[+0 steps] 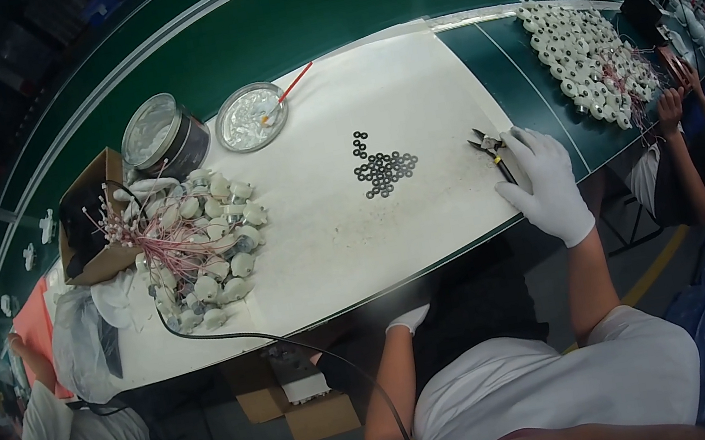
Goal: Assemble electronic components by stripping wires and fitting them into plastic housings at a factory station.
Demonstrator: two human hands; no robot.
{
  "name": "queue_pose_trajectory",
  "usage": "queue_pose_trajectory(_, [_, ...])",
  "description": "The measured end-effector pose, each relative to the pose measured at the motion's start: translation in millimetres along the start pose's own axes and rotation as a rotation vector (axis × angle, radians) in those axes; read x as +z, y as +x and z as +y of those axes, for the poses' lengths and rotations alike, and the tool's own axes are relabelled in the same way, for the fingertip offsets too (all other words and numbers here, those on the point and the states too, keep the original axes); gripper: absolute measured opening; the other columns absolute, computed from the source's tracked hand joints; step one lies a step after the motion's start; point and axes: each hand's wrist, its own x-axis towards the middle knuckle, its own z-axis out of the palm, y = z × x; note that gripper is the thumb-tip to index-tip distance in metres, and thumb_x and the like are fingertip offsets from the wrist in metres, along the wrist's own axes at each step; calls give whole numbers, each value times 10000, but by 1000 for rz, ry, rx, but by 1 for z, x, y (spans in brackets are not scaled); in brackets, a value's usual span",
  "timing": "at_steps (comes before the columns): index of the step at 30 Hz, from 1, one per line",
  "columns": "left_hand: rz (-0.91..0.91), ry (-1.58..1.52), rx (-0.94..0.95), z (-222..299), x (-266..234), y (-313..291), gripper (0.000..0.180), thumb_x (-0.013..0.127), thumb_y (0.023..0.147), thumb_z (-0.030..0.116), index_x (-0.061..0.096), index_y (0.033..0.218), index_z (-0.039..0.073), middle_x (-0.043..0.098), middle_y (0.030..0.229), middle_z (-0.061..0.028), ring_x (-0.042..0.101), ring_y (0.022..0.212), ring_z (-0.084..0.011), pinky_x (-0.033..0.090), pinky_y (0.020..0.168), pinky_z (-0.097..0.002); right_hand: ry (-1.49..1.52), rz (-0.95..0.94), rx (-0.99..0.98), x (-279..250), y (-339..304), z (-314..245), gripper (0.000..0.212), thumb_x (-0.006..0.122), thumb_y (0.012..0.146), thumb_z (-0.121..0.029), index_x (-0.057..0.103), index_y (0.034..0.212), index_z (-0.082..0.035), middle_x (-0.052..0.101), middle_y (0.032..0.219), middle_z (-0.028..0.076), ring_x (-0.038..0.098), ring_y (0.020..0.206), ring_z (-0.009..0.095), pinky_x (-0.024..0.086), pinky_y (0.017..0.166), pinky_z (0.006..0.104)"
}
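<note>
My right hand (547, 190), in a white glove, lies at the right part of the white work surface with its fingers stretched out. Right beside its fingers is a pair of cutting pliers (497, 159) with dark handles and a bit of yellow; whether the fingers touch it I cannot tell. My left hand (411, 317), gloved too, is low at the table's front edge, its fingers hidden and blurred. Several small black rings (386, 173) lie in a loose cluster mid-table. To the left rests a heap of round whitish parts (212, 254) with thin reddish wires.
A round lid (254, 134) holds a clear, gel-like substance and a red-handled stick (295, 82). Behind the heap stand a tub (169, 139) and a cardboard box (109, 253). More whitish parts (579, 62) cover the green surface at right. A black cable (298, 336) crosses the front edge. Other people sit at both sides.
</note>
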Motion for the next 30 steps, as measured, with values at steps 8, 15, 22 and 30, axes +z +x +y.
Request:
queue_pose_trajectory(8, [25,-77,-16,2,-10,-13,620,411,1071,550,576,1484,119,525,1560,-207,498,1430,-411,401,1175,-528,57,-56,111,11,2,-17,563,726,911,-237,586,1406,-10,620,1338,193,567,1229,386,426,1044,470])
queue_pose_trajectory(15, [81,-91,25,0,-22,-25,567,448,1066,478,590,1469,105,558,1514,-240,531,1387,-440,422,1157,-522,-47,148,40,21,-17,-30,620,757,897,-294,580,1411,4,628,1279,192,574,1168,391,442,977,503])
queue_pose_trajectory(22, [115,10,61,-7,-22,-29,550,444,1072,449,561,1497,121,522,1546,-248,503,1417,-438,400,1173,-541,-45,109,101,26,-18,-31,475,755,915,-253,650,1316,-20,652,1165,179,597,1070,377,481,910,478])
queue_pose_trajectory(30, [110,-133,43,-2,-33,-55,555,463,1064,436,562,1479,81,536,1524,-253,504,1410,-434,400,1172,-535,37,50,-59,15,32,-46,381,761,895,-220,694,1209,-16,678,1046,163,620,988,359,512,854,464])
